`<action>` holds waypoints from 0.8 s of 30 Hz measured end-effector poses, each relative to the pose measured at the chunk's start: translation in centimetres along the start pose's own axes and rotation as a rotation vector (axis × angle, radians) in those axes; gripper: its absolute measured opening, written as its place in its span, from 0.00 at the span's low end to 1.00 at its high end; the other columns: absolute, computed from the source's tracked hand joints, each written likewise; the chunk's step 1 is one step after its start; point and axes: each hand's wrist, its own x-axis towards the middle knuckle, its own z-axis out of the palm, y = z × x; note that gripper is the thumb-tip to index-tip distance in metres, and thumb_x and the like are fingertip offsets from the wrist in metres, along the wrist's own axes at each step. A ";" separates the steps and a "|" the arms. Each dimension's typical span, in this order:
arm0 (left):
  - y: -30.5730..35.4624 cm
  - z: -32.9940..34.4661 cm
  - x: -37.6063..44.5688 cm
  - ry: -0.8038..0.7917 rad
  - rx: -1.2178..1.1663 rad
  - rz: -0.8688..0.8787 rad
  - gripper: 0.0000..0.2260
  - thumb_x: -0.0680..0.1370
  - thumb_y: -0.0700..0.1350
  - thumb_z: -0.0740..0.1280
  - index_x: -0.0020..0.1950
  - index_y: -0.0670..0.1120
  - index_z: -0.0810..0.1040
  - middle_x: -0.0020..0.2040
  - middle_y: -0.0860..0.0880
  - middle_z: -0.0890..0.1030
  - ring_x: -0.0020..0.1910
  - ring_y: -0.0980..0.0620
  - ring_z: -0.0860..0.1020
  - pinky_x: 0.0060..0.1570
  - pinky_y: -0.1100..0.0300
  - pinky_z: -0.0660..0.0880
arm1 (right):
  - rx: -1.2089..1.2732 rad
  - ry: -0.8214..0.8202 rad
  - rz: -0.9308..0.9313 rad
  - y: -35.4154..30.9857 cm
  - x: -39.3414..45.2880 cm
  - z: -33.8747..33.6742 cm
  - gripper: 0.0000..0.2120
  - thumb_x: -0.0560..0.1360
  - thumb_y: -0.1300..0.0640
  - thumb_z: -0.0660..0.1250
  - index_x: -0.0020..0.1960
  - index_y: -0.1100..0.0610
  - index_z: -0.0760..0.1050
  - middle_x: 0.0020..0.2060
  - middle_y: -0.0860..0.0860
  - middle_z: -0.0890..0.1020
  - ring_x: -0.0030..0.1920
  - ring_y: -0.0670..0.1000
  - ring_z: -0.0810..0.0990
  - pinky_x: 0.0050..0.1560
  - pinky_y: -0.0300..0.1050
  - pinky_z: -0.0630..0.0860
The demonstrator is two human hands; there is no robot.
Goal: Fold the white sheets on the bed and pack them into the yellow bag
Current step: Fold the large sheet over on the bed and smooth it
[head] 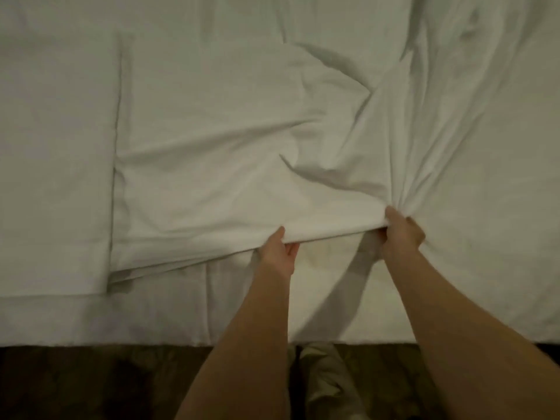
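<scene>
Down at the bottom, dark brown floor [91, 386] runs along the near edge of the white-covered bed [151, 319], and two bare forearms reach up over that edge. The left hand [280, 250] pinches the near hem of a rumpled white cotton sheet [212, 177], thumb on top and fingers curled beneath. Just beside it, the right hand [400, 231] clenches a bunched gather of the same hem, creases fanning away from its grip toward the far right corner. Between both hands the hem is lifted off the bed. Farther left, a flat folded white sheet [54, 177] lies beside the rumpled one, their edges touching.
</scene>
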 end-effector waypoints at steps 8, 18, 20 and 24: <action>-2.0 -4.2 -0.3 -0.016 0.118 -0.020 0.08 0.75 0.36 0.70 0.54 0.40 0.78 0.54 0.42 0.80 0.47 0.46 0.80 0.34 0.58 0.80 | 0.074 0.080 0.167 2.2 -2.4 -4.9 0.14 0.71 0.62 0.73 0.54 0.65 0.75 0.58 0.61 0.79 0.47 0.56 0.80 0.53 0.51 0.79; -4.2 -6.0 -0.7 0.160 0.224 0.069 0.19 0.74 0.35 0.72 0.62 0.34 0.71 0.59 0.38 0.78 0.51 0.43 0.79 0.40 0.55 0.79 | -0.065 0.251 0.121 2.8 -1.2 -7.5 0.25 0.74 0.54 0.71 0.66 0.64 0.72 0.61 0.57 0.77 0.57 0.56 0.77 0.52 0.40 0.70; -4.4 -5.9 -1.1 0.092 0.245 0.015 0.17 0.74 0.35 0.71 0.62 0.34 0.72 0.58 0.38 0.79 0.49 0.44 0.80 0.40 0.56 0.79 | -0.050 0.247 0.164 3.8 -1.7 -8.5 0.26 0.75 0.54 0.70 0.67 0.65 0.70 0.62 0.57 0.76 0.60 0.58 0.75 0.55 0.41 0.70; -7.0 -4.3 -2.8 -0.067 0.371 -0.124 0.11 0.78 0.35 0.66 0.59 0.35 0.74 0.54 0.39 0.79 0.47 0.45 0.79 0.54 0.55 0.77 | -0.227 0.157 0.079 2.1 -0.8 -9.4 0.16 0.75 0.59 0.68 0.61 0.64 0.74 0.58 0.59 0.78 0.56 0.58 0.78 0.51 0.41 0.71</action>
